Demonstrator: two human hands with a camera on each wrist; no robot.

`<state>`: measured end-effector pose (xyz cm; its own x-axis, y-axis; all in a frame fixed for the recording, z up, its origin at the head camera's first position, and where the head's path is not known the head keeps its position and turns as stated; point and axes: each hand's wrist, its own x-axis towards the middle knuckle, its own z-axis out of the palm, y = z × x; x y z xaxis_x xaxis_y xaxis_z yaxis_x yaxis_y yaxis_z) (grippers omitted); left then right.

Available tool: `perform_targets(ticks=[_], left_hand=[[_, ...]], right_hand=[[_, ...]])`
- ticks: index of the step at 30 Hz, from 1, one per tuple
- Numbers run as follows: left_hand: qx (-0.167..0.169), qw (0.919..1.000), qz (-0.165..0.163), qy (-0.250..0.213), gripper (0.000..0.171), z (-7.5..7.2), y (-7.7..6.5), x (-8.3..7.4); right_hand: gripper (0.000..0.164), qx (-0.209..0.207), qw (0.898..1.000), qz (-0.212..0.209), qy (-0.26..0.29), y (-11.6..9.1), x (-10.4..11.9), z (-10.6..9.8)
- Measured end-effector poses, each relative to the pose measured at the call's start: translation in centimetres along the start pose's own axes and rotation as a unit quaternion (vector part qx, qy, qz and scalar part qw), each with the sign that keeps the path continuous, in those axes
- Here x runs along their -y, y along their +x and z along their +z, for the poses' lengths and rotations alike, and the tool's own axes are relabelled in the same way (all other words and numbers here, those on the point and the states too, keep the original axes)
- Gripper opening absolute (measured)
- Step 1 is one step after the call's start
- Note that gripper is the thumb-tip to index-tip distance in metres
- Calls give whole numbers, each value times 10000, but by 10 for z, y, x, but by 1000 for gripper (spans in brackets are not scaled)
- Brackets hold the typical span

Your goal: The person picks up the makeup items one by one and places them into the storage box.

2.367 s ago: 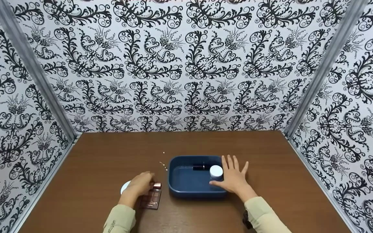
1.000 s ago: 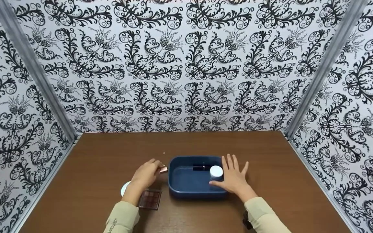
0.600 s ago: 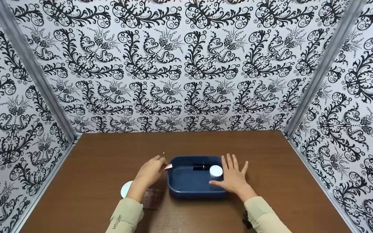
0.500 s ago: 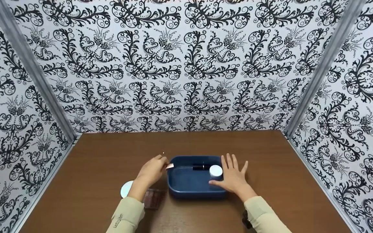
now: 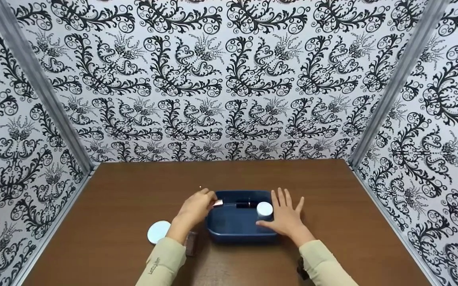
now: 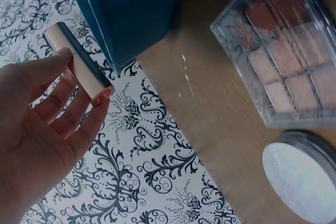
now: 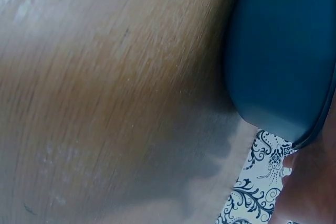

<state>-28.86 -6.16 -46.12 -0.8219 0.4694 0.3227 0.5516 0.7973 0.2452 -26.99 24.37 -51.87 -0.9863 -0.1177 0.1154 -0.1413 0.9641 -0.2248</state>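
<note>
My left hand (image 5: 197, 205) pinches a rose-gold lipstick tube (image 6: 80, 65) between thumb and fingers. In the head view the tube's end shows over the left rim of the blue bin (image 5: 241, 238). My right hand (image 5: 288, 220) rests on the bin's right rim, fingers spread straight and thumb reaching inside. Close to that thumb, a white-lidded jar (image 5: 264, 209) stands in the bin. Behind it lies a black tube (image 5: 244, 203) with a thin shiny band. The right wrist view shows the bin's outer wall (image 7: 283, 51) and part of my hand at its edge.
Left of the bin lie a clear-lidded eyeshadow palette (image 6: 289, 51), partly hidden by my left arm in the head view, and a round white-topped container (image 5: 158, 232). Small pale specks dot the brown table (image 5: 149, 178). Patterned walls (image 5: 229, 99) surround its back and sides.
My left hand picked up the lipstick beside the palette and carried it right and away from me, to the bin's left rim. My right hand has stayed at the bin.
</note>
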Motion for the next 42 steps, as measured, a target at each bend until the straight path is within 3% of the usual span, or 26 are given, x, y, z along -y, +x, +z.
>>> perform_targets(ticks=[22, 33, 42], left_hand=[[377, 9989, 193, 206, 12, 20, 17, -26], [813, 9961, 79, 348, 12, 31, 29, -37], [1017, 9929, 111, 611, 10, 39, 41, -49]], right_hand=[[120, 97, 9999, 74, 52, -2, 5, -3], [121, 18, 9998, 71, -164, 0, 2, -1], [122, -11, 10000, 30, -15, 0, 2, -2]])
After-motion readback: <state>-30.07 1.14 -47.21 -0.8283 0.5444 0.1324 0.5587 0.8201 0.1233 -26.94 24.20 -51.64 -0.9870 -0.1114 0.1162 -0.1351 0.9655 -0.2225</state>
